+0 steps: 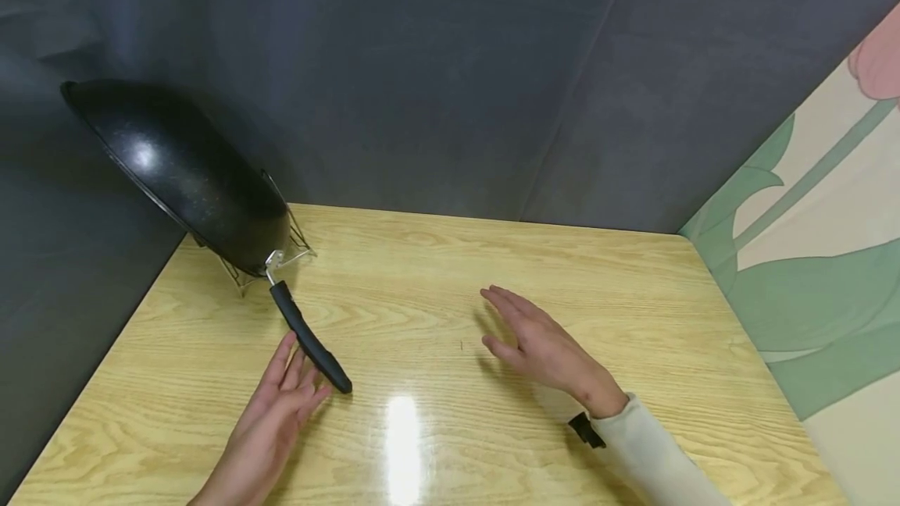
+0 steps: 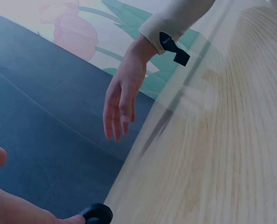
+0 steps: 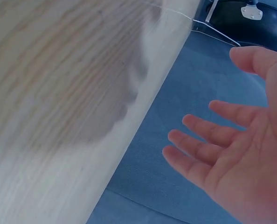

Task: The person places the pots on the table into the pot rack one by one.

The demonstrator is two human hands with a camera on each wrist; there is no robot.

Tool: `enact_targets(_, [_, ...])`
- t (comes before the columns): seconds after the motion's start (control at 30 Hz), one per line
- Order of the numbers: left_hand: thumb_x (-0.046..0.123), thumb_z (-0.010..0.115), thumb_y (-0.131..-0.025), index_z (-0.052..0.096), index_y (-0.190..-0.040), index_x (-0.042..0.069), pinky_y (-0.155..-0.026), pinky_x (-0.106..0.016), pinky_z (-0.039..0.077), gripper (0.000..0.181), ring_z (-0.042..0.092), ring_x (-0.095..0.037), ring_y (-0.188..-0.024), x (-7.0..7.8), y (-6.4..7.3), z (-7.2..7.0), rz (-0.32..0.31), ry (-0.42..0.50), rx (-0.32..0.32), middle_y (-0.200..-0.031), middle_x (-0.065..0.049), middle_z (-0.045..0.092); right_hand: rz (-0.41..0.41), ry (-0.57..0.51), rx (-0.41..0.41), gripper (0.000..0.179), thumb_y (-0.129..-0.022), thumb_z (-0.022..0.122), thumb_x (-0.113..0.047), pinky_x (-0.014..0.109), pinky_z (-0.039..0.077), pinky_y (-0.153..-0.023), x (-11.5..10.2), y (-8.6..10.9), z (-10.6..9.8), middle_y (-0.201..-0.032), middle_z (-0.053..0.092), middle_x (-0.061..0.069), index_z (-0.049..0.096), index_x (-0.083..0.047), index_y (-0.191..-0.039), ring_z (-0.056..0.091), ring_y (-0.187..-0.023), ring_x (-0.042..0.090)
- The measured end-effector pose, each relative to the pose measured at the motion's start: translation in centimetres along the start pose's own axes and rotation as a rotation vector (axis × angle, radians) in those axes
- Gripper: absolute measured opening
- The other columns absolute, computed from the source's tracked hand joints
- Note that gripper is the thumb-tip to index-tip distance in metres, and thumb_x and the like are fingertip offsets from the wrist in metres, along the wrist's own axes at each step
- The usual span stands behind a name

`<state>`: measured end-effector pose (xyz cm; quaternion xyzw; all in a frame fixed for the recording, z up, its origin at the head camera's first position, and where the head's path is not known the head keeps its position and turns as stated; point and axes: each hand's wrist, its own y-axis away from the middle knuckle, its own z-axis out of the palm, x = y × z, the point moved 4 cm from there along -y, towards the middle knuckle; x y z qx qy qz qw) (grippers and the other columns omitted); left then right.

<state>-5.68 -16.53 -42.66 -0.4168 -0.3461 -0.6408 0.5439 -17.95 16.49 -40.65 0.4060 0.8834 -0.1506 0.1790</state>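
Observation:
A black wok (image 1: pixel 190 170) leans tilted on a wire rack (image 1: pixel 301 239) at the table's back left, its outer side facing me. Its long black handle (image 1: pixel 309 338) slants down toward the front. Right at that handle is my left hand (image 1: pixel 270 412), fingers extended and relaxed beside it, not wrapped round it. In the left wrist view the handle's end (image 2: pixel 99 213) shows next to a fingertip. My right hand (image 1: pixel 541 338) hovers over the middle of the table, fingers extended, holding nothing. The right wrist view shows its palm (image 3: pixel 250 177) with spread fingers.
The wooden table (image 1: pixel 422 287) has a dark cloth wall (image 1: pixel 436 84) behind it and another along the left. A curtain with a tulip pattern (image 1: pixel 830 272) hangs on the right side. A black strap (image 1: pixel 587 429) is at the right wrist.

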Motion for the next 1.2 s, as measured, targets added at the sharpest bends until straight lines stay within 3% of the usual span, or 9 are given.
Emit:
enact_targets(0.33, [0.006,0.042,-0.109,0.000,-0.165,0.013,-0.111,-0.019,0.029,0.071,-0.014,-0.042,-0.151,0.3,0.4,0.6,-0.034,-0.172,0.011,-0.168,-0.014,-0.017,0.026,-0.001,-0.016,0.071,-0.103,0.066,-0.032,0.056,0.036,-0.113,0.2,0.6,-0.3,-0.161,0.036,0.019,0.033,-0.003,-0.159,0.036,-0.146,0.036])
enact_targets(0.47, [0.005,0.042,-0.109,0.010,-0.166,0.011,-0.110,-0.015,0.030,0.066,-0.007,-0.039,-0.153,0.9,0.6,1.1,0.029,-0.262,-0.028,-0.170,-0.014,-0.007,0.030,0.002,-0.023,0.071,-0.103,0.065,-0.033,0.056,0.034,-0.115,0.2,0.7,-0.3,-0.161,0.036,0.017,0.033,-0.003,-0.159,0.035,-0.147,0.036])
enact_targets(0.67, [-0.002,0.042,-0.108,0.018,-0.165,0.014,-0.114,-0.016,0.025,0.065,0.010,-0.010,-0.154,2.1,0.2,2.2,0.157,-0.353,-0.122,-0.172,-0.007,0.003,0.057,-0.021,-0.030,0.070,-0.105,0.059,-0.041,0.057,0.032,-0.116,0.3,0.9,-0.2,-0.163,0.034,0.013,0.033,-0.006,-0.160,0.032,-0.149,0.035])
enact_targets(0.7, [-0.003,0.043,-0.107,0.019,-0.165,0.016,-0.115,-0.016,0.024,0.066,0.011,-0.009,-0.154,2.2,0.0,2.3,0.169,-0.386,-0.132,-0.172,-0.005,0.004,0.061,-0.023,-0.030,0.070,-0.105,0.058,-0.043,0.058,0.032,-0.116,0.3,1.0,-0.2,-0.163,0.034,0.012,0.033,-0.006,-0.160,0.032,-0.149,0.036])
enact_targets(0.8, [0.005,0.052,-0.107,0.022,-0.165,0.027,-0.123,-0.040,0.018,0.068,0.007,-0.010,-0.155,2.4,-0.9,2.5,0.154,-0.564,-0.125,-0.171,0.003,0.009,0.065,-0.023,-0.027,0.072,-0.105,0.056,-0.047,0.058,0.032,-0.115,0.3,1.1,-0.2,-0.163,0.034,0.014,0.034,-0.005,-0.159,0.032,-0.148,0.037])
enact_targets(0.93, [0.016,0.062,-0.104,0.025,-0.163,0.032,-0.123,-0.044,0.012,0.072,0.007,-0.018,-0.156,2.9,-2.6,2.4,0.195,-0.845,-0.136,-0.170,0.005,0.014,0.065,-0.025,-0.024,0.073,-0.105,0.054,-0.049,0.059,0.031,-0.116,0.3,1.0,-0.2,-0.163,0.033,0.017,0.034,-0.004,-0.159,0.032,-0.148,0.038])
enact_targets(0.97, [0.019,0.063,-0.104,0.026,-0.163,0.032,-0.122,-0.039,0.014,0.071,0.008,-0.019,-0.156,3.0,-3.1,2.5,0.218,-0.900,-0.150,-0.170,0.005,0.016,0.063,-0.025,-0.023,0.073,-0.105,0.054,-0.050,0.059,0.030,-0.116,0.3,0.9,-0.1,-0.163,0.033,0.018,0.034,-0.004,-0.159,0.031,-0.148,0.038])
enact_targets(1.03, [0.024,0.063,-0.105,0.025,-0.163,0.030,-0.121,-0.033,0.018,0.070,0.012,-0.022,-0.155,3.3,-4.0,2.6,0.239,-0.977,-0.200,-0.169,0.003,0.017,0.066,-0.029,-0.022,0.074,-0.105,0.054,-0.050,0.060,0.029,-0.116,0.3,0.8,-0.1,-0.163,0.032,0.017,0.033,-0.005,-0.160,0.030,-0.149,0.038])
enact_targets(1.2, [0.038,0.060,-0.106,0.021,-0.164,0.032,-0.118,-0.056,0.027,0.070,0.015,-0.021,-0.155,3.6,-6.0,3.6,0.256,-1.104,-0.296,-0.169,0.008,0.016,0.062,-0.029,-0.017,0.073,-0.105,0.054,-0.050,0.063,0.027,-0.116,0.2,0.8,-0.1,-0.164,0.031,0.017,0.033,-0.006,-0.160,0.025,-0.150,0.041])
